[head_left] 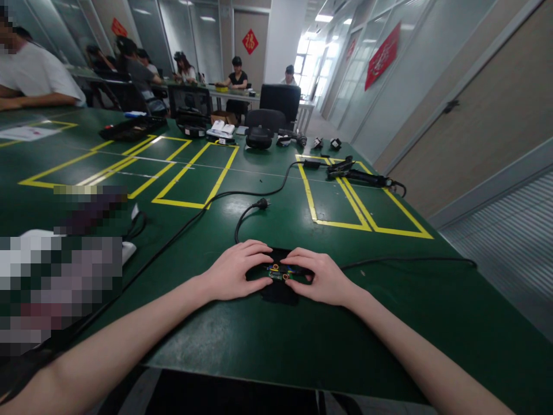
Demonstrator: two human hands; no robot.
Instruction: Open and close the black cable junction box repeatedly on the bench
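We are looking down at a green counter. Our left hand and right hand are clasping a small black device from either side, with fingers half curled over its exposed circuit board. The device is lying near the counter's front edge. A loose black plug is resting just beyond it.
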